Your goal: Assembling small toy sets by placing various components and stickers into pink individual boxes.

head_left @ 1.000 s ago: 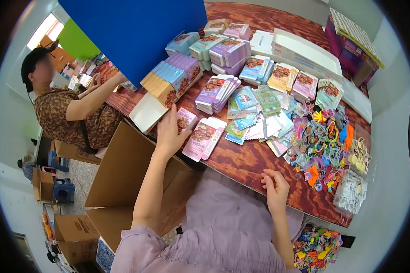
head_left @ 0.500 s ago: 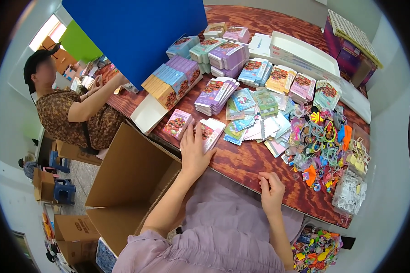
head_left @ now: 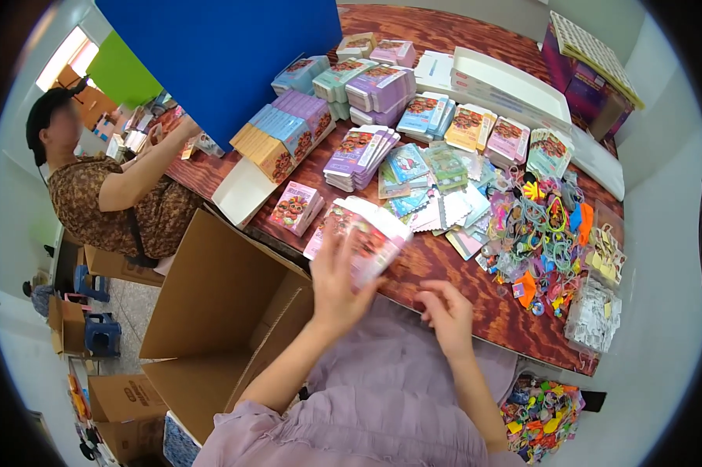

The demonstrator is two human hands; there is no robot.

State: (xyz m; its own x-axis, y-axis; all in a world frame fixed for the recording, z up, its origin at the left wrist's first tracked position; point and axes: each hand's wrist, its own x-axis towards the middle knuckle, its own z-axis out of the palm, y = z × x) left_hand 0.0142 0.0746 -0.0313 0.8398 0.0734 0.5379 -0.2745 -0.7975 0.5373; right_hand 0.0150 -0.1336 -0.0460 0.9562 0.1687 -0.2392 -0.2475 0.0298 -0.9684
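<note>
Upper left: blue panel (head_left: 219, 62). Lower left: open cardboard box (head_left: 211, 288). Right: heap of colourful trinkets (head_left: 545, 241). Center: pink carton (head_left: 384, 236) gripped in left hand (head_left: 340, 289), projecting upper right of it; right hand (head_left: 447, 315) half-open, bent.

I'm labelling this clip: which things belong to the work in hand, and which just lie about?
Likely in the work:
pink carton, held by the left hand
stacked purple cartons
card pile
trinket pile

Seemingly just lying about:
purple box
blue stool
</note>
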